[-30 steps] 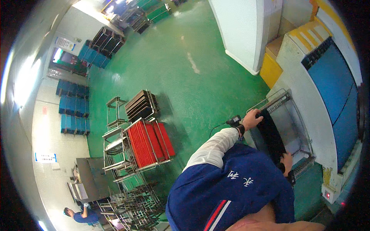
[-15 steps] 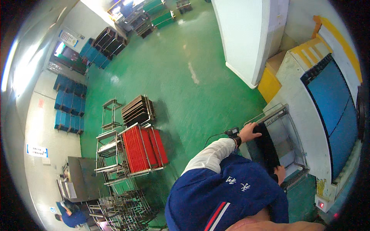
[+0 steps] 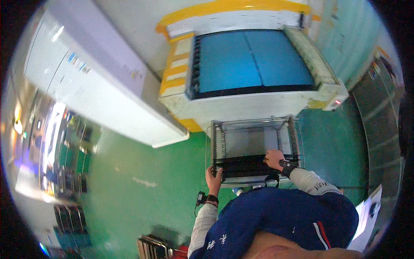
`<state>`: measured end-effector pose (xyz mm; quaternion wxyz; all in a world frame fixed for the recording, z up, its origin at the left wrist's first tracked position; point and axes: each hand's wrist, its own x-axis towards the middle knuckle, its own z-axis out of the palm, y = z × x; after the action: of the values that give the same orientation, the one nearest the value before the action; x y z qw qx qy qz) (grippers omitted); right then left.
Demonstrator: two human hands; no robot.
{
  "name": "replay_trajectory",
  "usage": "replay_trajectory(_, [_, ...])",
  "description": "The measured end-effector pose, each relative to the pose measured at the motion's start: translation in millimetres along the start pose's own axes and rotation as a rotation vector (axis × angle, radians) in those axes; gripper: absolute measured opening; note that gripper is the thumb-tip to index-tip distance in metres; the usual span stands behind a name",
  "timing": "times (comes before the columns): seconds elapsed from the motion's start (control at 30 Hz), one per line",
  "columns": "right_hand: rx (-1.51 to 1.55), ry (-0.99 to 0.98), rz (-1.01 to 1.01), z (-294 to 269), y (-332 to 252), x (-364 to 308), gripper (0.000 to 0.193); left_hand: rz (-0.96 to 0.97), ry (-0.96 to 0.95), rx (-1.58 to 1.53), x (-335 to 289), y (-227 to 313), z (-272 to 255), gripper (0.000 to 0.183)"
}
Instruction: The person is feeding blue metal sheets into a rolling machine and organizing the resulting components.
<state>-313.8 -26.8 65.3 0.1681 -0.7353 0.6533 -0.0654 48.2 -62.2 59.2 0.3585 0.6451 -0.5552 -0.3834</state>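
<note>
Leftmost, on the green floor, an open rack filled with upright dark panels. Next, a tall white cabinet, leaning in the bent view. Below, at the lower rim, a rack of brown boards standing in a row, beside red panels mostly cut off. Then, at the near-left corner of a slotted metal rack, the left hand, thumb and fingers bent around the left end of a black panel; cannot tell how tightly. Inside that rack, the black panel, set crosswise near the near edge, with a pale grey surface beyond, toward the far edge. Past the far edge, a blue-topped machine. Toward the near-right corner, the right hand, fingers curled over the black panel; tips hidden, grip impossible to tell. Rightmost, a grey cabinet.
</note>
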Motion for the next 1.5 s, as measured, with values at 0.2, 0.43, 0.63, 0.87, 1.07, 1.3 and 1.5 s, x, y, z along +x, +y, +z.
replay_trajectory(0.2, [-0.001, 0.04, -0.023, 0.0, -3.9, -5.3, 0.025, 0.031, -0.003, 0.064, -3.2, 5.8, -5.6, 0.058])
replay_trajectory(0.43, [-0.007, -0.016, 0.032, -13.8, -13.3, -0.3, 0.023, -0.057, -0.074, 0.063, -1.4, 19.0, -9.9, 0.054])
replay_trajectory(0.63, [-0.088, 0.018, 0.02, -7.6, -3.5, -3.0, 0.024, -0.016, -0.079, 0.069, -4.2, 31.8, -4.6, 0.053])
replay_trajectory(0.87, [0.08, -0.025, -0.001, 9.7, 9.5, 3.6, 0.023, 0.01, -0.045, 0.065, -0.8, 11.5, -2.0, 0.058])
replay_trajectory(1.07, [0.633, -0.029, 0.077, 51.6, 33.4, 10.4, 0.022, -0.049, -0.057, -0.009, 5.7, -14.1, -1.8, 0.057])
replay_trajectory(1.3, [-0.049, 0.053, -0.026, 8.5, 1.1, 0.4, 0.023, -0.073, -0.039, -0.053, 5.1, -21.3, -0.7, 0.057])
replay_trajectory(1.5, [-0.049, 0.042, -0.025, 9.5, 6.4, -3.7, 0.026, -0.07, -0.06, 0.039, 1.7, -4.8, -0.5, 0.06])
